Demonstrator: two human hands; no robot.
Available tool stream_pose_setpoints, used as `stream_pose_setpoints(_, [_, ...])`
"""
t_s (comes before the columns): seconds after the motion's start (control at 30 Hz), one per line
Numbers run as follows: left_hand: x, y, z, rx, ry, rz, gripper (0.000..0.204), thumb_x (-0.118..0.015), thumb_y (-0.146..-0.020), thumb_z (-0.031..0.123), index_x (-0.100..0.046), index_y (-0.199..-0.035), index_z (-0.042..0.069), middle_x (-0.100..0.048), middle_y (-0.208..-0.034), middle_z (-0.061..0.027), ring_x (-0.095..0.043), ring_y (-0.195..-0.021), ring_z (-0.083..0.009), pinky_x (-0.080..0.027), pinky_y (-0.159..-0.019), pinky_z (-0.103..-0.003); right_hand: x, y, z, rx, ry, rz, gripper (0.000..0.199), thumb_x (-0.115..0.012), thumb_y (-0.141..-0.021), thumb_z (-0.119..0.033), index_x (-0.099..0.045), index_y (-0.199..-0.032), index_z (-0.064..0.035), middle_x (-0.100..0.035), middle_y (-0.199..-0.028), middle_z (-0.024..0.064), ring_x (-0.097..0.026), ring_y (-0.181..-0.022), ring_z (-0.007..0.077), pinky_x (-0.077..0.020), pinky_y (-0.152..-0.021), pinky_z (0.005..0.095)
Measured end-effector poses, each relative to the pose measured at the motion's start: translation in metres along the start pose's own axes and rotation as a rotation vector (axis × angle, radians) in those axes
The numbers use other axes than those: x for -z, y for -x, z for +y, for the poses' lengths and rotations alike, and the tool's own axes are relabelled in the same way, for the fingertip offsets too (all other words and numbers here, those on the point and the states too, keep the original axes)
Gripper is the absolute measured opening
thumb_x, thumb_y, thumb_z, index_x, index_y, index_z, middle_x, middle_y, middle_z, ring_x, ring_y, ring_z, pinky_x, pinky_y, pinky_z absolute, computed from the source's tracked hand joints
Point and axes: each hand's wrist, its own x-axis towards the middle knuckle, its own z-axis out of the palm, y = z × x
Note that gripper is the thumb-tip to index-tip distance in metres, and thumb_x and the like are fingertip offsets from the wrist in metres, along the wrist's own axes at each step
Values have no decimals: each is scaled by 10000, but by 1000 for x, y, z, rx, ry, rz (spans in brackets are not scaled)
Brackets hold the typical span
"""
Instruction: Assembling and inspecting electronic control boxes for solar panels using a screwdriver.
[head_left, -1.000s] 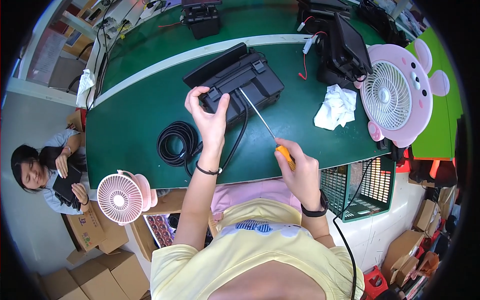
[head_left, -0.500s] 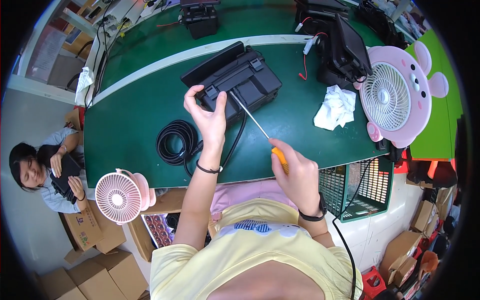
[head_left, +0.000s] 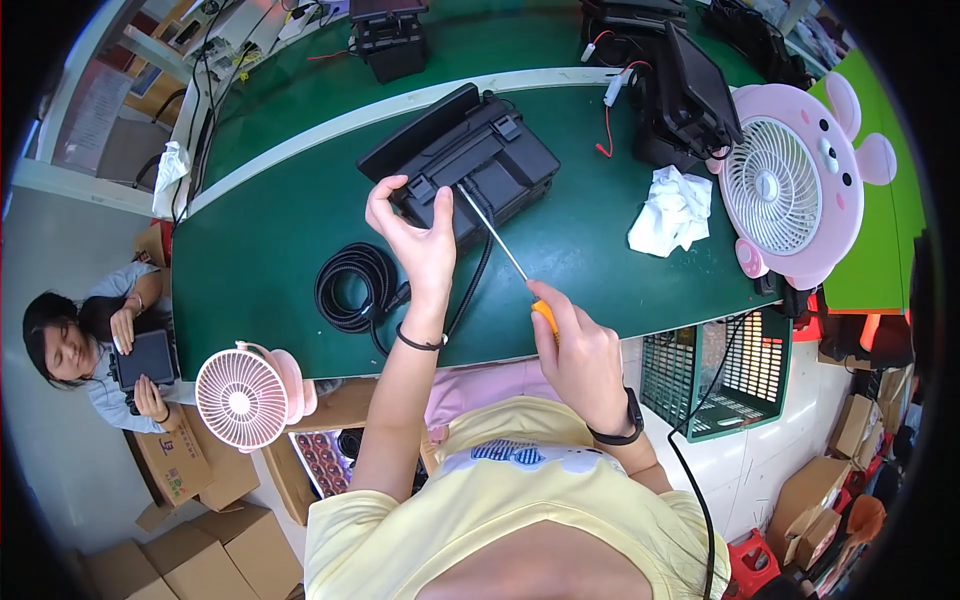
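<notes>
A black plastic case point(head_left: 512, 172) with latches and a raised flat panel point(head_left: 418, 130) lies on the green table. My left hand point(head_left: 422, 245) grips its near left edge, thumb and fingers around the corner by a latch. In my right hand point(head_left: 580, 355) is a screwdriver point(head_left: 508, 252) with an orange handle. Its long metal shaft slants up to the left, and the tip meets the case side near where a black cable leaves it. That cable runs down to a coil point(head_left: 355, 287) left of my left wrist.
To the right lie crumpled white tissue point(head_left: 672, 212), a pink fan point(head_left: 790, 190) and another black case point(head_left: 685, 100). A small pink fan point(head_left: 242, 398) stands at the near left edge. A green crate point(head_left: 715, 375) is below the table. A co-worker point(head_left: 75, 340) at left holds a dark panel.
My right hand and the screwdriver handle have shifted slightly left, and the tip stays at the case. At left, the co-worker's dark panel has turned. My left hand keeps its grip.
</notes>
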Motion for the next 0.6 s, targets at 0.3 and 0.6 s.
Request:
stream_pose_setpoints(0.3, [11, 2, 9, -125, -160, -61, 531, -794, -783, 19, -468, -1199, 68, -369, -1301, -167, -387, -1234, -307, -356, -1058, -387, 10, -3, 22, -463, -960, -416, 456, -523, -1021, -97, -440, -1469, -82, -613, -704, 18, -526, -515, 65, -435, -481, 237])
stream_pose_setpoints(0.6, [51, 47, 3, -301, -71, -117, 661, -823, -754, 15, -372, -1231, 94, -270, -1370, -163, -329, -1355, -373, -356, -1112, -498, 56, -3, 63, -460, -576, 128, 202, -690, -901, -44, -590, -1075, -65, -646, -811, 3, -547, -617, 41, -420, -518, 198])
